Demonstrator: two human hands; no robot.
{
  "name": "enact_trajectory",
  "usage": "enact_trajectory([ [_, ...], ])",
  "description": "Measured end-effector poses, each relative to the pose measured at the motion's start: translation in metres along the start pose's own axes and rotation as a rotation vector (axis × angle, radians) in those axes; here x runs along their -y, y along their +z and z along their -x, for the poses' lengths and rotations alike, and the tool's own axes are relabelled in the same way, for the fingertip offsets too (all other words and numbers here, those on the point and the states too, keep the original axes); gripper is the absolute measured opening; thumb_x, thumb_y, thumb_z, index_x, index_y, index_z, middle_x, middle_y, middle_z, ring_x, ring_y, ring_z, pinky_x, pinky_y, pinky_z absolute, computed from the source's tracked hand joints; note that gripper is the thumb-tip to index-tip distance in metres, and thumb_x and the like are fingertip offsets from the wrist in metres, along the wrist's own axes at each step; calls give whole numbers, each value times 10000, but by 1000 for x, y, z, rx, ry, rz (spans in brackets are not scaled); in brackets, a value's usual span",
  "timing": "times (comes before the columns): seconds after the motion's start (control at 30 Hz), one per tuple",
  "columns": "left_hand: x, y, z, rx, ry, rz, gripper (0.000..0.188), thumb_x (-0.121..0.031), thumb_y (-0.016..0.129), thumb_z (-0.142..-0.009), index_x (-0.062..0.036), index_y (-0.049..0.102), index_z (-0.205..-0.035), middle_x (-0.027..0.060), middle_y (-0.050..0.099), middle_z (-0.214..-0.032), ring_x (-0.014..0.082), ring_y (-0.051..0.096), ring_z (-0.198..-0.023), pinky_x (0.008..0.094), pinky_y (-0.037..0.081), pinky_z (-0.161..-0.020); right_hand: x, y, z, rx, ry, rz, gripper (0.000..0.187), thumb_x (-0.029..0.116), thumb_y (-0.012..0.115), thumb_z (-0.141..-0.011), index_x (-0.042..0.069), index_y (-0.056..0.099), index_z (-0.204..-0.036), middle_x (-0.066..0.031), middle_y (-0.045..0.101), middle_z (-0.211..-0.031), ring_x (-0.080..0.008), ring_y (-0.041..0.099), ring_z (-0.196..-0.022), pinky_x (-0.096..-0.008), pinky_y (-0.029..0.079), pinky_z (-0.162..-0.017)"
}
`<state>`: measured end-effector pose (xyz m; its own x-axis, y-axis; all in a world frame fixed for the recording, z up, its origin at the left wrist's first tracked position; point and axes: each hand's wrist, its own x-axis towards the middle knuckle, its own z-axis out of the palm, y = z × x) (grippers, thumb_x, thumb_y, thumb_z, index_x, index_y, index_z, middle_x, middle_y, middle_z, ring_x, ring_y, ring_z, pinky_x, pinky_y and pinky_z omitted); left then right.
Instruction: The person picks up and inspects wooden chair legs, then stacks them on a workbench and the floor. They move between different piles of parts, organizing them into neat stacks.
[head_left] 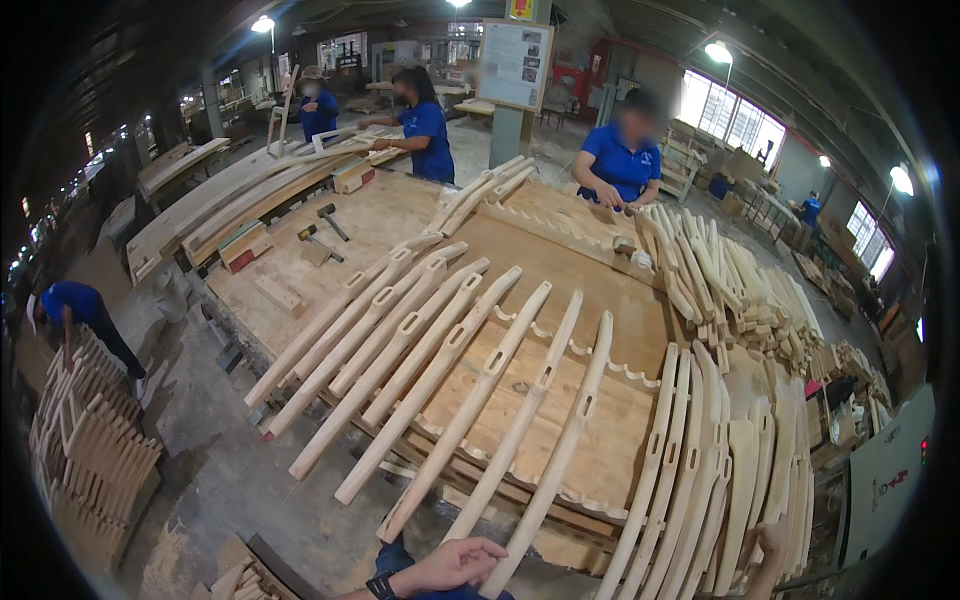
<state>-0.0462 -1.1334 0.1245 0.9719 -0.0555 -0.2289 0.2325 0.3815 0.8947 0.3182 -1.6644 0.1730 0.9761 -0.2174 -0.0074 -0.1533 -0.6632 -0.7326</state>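
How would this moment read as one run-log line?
Left hand: at near end of slotted wooden piece | Right hand: at row of wooden pieces | hammer on wooden table | co-worker at far side

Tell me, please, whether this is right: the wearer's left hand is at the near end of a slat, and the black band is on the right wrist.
Not quite: the head view shows the black band on the left wrist, not the right. The wearer's left hand is at the near end of a slat.
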Motion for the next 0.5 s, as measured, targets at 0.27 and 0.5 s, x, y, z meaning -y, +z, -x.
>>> enact_trajectory([
  [0.27, -23, 11, -27, 121, -15, -9, 277, -179, 537, -1008, -30, 565, -1240, -22, 582, -847, 35, 528, -751, 197, 450, -682, 52, 18, 77, -30, -94, -159, 811, -2, 614, -573, -44, 392, -1352, -179, 605, -1141, -312, 625, -978, -364, 514, -842],
  [0.5, -49, 46, -89, 244, 328, 153, 510, -159, 568, -988, -30, 338, -1424, 82, 485, -1241, 119, 489, -1111, 265, 438, -921, 160, 71, 248, 678, -130, -630, 687, 27, 678, -635, -34, 485, -1291, -148, 634, -1105, -240, 644, -945, -359, 539, -800],
])
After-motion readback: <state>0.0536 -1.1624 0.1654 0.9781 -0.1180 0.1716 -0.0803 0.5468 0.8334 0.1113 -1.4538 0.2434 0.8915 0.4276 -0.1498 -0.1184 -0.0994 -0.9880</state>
